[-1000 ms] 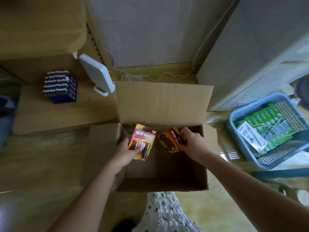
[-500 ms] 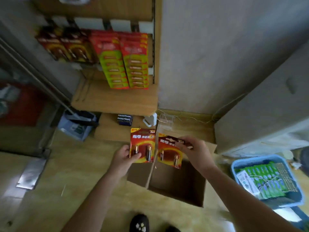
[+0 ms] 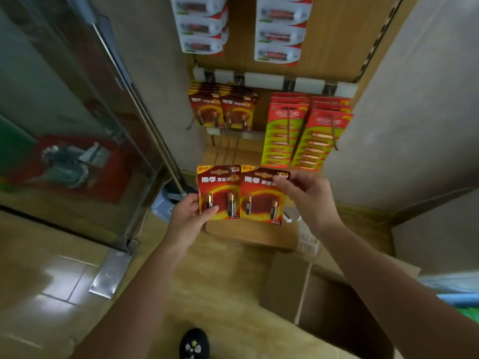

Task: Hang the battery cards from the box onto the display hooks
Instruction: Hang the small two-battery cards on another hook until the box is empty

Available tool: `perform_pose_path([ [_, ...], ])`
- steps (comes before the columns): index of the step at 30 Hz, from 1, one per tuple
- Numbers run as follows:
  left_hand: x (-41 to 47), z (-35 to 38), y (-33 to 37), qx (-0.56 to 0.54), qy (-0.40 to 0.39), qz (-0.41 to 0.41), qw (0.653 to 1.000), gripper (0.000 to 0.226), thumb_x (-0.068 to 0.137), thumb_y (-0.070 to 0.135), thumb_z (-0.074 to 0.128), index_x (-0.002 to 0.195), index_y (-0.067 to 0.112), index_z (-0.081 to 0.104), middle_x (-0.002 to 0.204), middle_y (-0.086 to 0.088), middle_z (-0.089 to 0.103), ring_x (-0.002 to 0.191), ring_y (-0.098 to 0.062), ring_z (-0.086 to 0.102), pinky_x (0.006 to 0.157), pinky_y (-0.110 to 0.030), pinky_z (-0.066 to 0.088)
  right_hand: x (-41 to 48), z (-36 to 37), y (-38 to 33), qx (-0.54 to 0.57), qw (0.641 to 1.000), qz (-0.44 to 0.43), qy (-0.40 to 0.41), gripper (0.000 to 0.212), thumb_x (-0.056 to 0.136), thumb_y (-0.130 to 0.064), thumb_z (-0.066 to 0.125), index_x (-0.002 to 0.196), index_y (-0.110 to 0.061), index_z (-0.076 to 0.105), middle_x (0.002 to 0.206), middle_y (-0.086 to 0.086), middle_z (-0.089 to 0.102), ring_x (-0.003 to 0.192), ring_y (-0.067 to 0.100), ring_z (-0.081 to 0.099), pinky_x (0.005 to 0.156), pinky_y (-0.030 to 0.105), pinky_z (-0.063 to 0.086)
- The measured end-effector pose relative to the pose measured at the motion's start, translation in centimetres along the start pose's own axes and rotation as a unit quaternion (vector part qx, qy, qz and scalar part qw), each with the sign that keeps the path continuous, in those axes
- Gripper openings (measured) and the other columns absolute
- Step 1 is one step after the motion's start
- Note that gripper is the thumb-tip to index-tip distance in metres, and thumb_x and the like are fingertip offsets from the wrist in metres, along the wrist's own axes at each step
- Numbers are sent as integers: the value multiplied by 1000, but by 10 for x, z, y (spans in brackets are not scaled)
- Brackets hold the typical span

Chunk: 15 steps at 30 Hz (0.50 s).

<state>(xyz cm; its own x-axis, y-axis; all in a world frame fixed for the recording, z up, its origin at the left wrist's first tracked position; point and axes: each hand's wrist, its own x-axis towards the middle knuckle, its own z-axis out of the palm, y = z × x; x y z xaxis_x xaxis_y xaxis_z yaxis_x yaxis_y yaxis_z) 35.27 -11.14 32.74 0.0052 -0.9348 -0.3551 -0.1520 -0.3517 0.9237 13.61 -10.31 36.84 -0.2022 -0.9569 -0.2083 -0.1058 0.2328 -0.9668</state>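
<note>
My left hand grips the lower left corner of a red battery card holding two cells. Beside it, my right hand pinches the top right of a second matching battery card. Both cards are held upright in the air, below the display hooks on the wooden board. Matching dark red cards hang on the two left hooks. The open cardboard box sits on the floor at the lower right, under my right arm.
Red and green battery strips hang on the right hooks, white packs higher up. A glass door with a metal frame stands at the left. A grey wall closes the right side. My foot shows at the bottom.
Both hands lifted the two cards out of the box and up toward the hooks. My view rose from the box to the display board.
</note>
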Motion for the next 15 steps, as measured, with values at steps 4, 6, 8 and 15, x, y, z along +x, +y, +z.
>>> perform_pose_path([
  [4, 47, -58, 6, 12, -32, 13, 999, 36, 80, 6, 67, 113, 5, 54, 106, -5, 69, 100, -18, 65, 89, -30, 50, 29, 61, -18, 17, 999, -14, 33, 10, 84, -25, 63, 79, -17, 62, 74, -9, 67, 68, -8, 65, 55, 12, 48],
  [6, 69, -79, 10, 9, -43, 27, 999, 35, 80, 3, 66, 112, 2, 53, 105, -6, 68, 99, -20, 65, 85, -27, 51, 42, 82, -24, 26, 998, -17, 56, 10, 85, -24, 63, 81, -15, 62, 73, -10, 65, 63, -12, 63, 50, 7, 46],
  [8, 87, -91, 16, 12, -54, 41, 998, 34, 80, 2, 66, 111, 1, 53, 103, -5, 69, 97, -17, 66, 79, -21, 53, 54, 94, -29, 32, 997, -14, 76, 13, 85, -26, 62, 85, -13, 62, 76, -8, 67, 66, -10, 64, 50, 7, 47],
  [15, 116, -94, 32, 14, -96, 55, 994, 31, 80, 6, 67, 109, 8, 56, 101, 1, 70, 97, -11, 67, 83, -23, 50, 76, 104, -34, 6, 994, -2, 112, 12, 86, -24, 61, 74, -22, 59, 74, -7, 63, 70, 0, 57, 46, 4, 41],
])
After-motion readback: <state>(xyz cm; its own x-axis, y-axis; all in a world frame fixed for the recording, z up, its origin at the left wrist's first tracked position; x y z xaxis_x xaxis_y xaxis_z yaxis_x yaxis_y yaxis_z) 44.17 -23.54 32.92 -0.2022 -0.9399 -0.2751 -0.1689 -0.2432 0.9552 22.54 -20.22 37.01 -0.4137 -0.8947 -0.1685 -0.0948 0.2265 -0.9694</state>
